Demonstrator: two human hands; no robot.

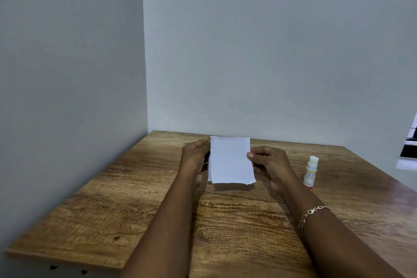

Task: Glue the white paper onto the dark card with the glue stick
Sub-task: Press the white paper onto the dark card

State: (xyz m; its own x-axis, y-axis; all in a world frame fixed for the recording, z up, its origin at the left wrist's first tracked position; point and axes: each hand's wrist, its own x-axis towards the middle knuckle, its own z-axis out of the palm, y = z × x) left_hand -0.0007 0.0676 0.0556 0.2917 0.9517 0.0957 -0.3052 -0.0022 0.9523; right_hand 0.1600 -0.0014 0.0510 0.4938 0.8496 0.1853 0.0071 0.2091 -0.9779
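A small white paper with a torn lower edge is held up above the wooden table, facing me. My left hand grips its left edge and my right hand pinches its right edge with the thumb on the front. A thin dark sliver shows at the paper's left edge by my left fingers; I cannot tell if it is the dark card. The glue stick, white with a capped top and a yellow-and-red label, stands upright on the table to the right of my right hand.
The table sits in a corner, with grey walls on the left and behind. A black-and-white object pokes in at the right edge of the view. My right wrist wears a thin bracelet.
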